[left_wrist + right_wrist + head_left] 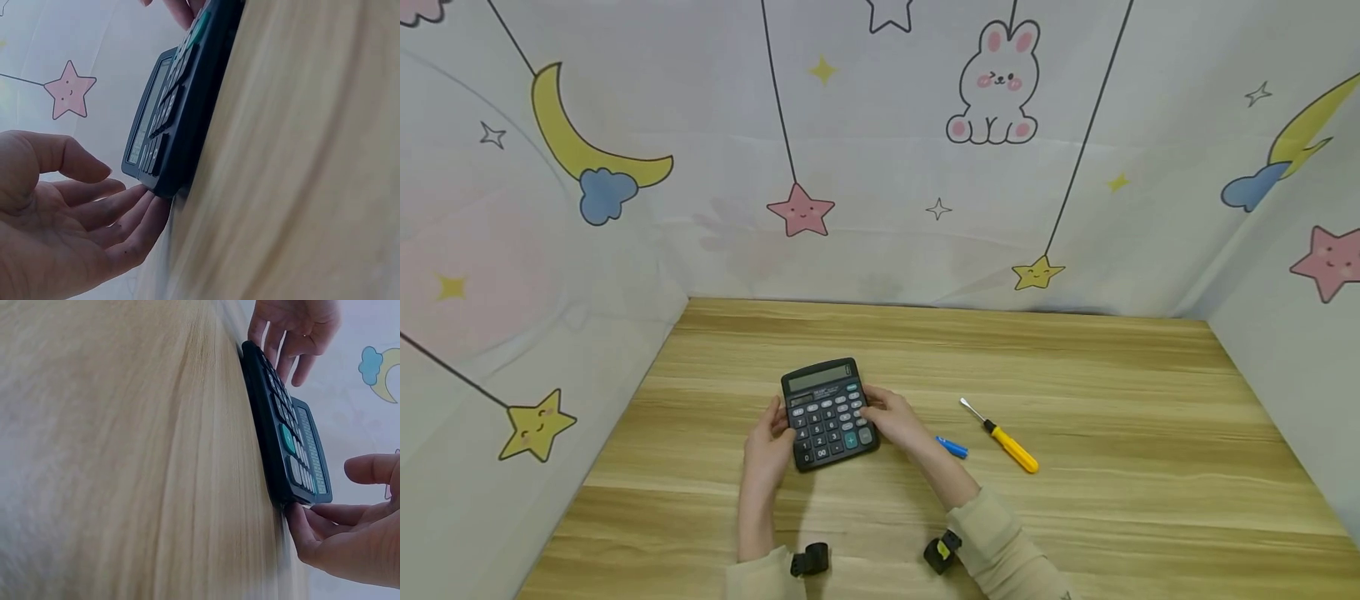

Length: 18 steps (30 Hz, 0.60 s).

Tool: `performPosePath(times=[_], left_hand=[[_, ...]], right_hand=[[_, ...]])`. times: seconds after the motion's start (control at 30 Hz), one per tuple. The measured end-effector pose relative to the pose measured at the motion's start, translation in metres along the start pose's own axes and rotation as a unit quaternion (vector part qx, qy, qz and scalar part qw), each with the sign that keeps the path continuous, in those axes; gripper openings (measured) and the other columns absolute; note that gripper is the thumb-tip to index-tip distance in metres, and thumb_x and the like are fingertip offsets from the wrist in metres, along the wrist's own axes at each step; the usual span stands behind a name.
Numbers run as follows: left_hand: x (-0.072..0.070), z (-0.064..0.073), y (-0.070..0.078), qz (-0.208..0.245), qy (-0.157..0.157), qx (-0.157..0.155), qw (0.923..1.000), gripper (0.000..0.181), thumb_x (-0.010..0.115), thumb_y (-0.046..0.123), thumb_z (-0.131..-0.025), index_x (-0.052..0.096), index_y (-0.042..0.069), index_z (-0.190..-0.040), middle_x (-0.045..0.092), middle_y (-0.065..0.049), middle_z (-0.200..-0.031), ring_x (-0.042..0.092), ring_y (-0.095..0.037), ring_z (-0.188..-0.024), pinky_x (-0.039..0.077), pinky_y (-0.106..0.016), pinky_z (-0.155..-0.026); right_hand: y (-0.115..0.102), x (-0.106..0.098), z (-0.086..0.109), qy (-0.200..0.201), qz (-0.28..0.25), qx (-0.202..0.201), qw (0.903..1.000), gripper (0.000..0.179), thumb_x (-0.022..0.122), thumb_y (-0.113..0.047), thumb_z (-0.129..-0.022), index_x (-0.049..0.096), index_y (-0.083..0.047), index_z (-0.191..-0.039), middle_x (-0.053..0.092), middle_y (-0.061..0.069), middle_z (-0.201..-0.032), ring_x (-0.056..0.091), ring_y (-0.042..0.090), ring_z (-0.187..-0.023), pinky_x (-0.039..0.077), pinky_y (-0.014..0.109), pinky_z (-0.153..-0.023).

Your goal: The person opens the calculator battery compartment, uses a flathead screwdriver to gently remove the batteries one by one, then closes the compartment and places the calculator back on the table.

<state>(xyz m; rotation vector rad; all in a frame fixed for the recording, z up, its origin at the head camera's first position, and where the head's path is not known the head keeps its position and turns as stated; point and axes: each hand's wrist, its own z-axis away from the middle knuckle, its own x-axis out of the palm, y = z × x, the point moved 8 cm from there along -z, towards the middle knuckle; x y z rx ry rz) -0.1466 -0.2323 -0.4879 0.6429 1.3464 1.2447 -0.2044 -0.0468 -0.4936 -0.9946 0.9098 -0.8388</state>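
Note:
A black desk calculator (828,442) with a display and rows of keys lies face up, low over the tabletop, slightly turned. At its left edge is my left hand (767,450); in the left wrist view the fingertips (156,206) touch the edge while the thumb (87,164) stays apart above. My right hand (895,419) is at the opposite edge. In the right wrist view its fingers (303,534) reach the calculator's lower edge, and the thumb (369,469) stands off it. Whether the calculator's underside rests fully on the table cannot be told.
Right of the right forearm lie a blue pen-like piece (952,447), partly behind the arm, and a screwdriver (1011,446) with a yellow handle. The wood-grain table (1112,400) meets a printed white cloth (887,250) at the back and sides.

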Motion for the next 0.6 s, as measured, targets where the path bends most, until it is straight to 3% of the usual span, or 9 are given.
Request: performPosePath(times=[0.27,0.43,0.6], left_hand=[[-0.004,-0.001,0.006,-0.003,0.001,0.003,1.0000,0.068,0.044,0.001,-0.090,0.017,0.001,-0.153,0.029,-0.025,-0.154,0.031,-0.041,-0.140,0.026,-0.054,-0.116],[-0.008,0.003,0.014,-0.020,0.022,0.015,0.9994,0.068,0.047,0.004,-0.091,0.020,0.005,-0.153,0.024,-0.026,-0.155,0.026,-0.043,-0.143,0.021,-0.058,-0.116],[-0.009,0.009,0.028,-0.061,0.050,0.040,0.9961,0.064,0.050,0.010,-0.092,0.028,0.006,-0.151,0.027,-0.027,-0.154,0.029,-0.046,-0.140,0.022,-0.061,-0.114]], right_hand=[[-0.005,-0.006,0.006,0.008,0.029,-0.026,0.9992,0.057,0.055,-0.014,-0.093,0.036,0.007,-0.144,0.044,0.026,-0.144,0.048,0.041,-0.129,0.043,0.048,-0.105],[-0.012,-0.012,0.014,0.015,0.035,-0.059,0.9975,0.057,0.055,-0.014,-0.094,0.036,0.004,-0.145,0.042,0.025,-0.146,0.047,0.043,-0.130,0.042,0.052,-0.105],[-0.021,-0.021,0.022,0.030,0.032,-0.091,0.9949,0.056,0.054,-0.014,-0.095,0.035,0.002,-0.145,0.041,0.024,-0.147,0.045,0.042,-0.131,0.040,0.052,-0.107]])
